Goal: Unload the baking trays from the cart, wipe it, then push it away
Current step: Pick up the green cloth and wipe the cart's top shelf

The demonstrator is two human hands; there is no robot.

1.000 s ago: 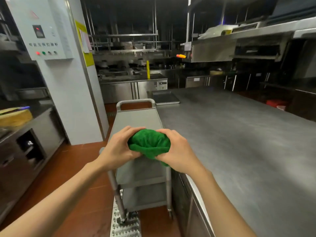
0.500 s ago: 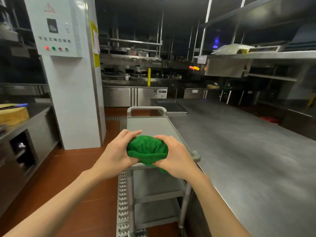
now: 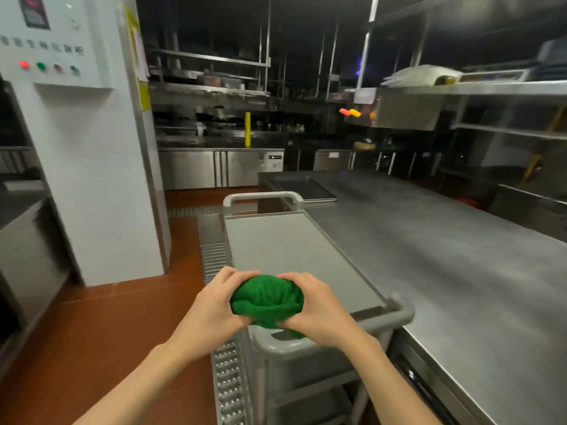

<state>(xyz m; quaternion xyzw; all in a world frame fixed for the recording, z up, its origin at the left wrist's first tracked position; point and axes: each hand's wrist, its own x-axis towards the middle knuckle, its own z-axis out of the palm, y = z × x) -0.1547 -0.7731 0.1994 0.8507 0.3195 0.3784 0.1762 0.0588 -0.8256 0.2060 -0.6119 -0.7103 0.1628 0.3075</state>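
Steel counter (image 3: pixel 429 256) flanks cart (image 3: pixel 294 250) over red floor (image 3: pixel 101 326).

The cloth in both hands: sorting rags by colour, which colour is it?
Green; the cloth shows plainly in the head view.

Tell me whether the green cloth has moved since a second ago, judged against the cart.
Yes. The green cloth, gripped by the left hand and right hand, has come back toward the cart's near handle; earlier it was over the top shelf's middle.
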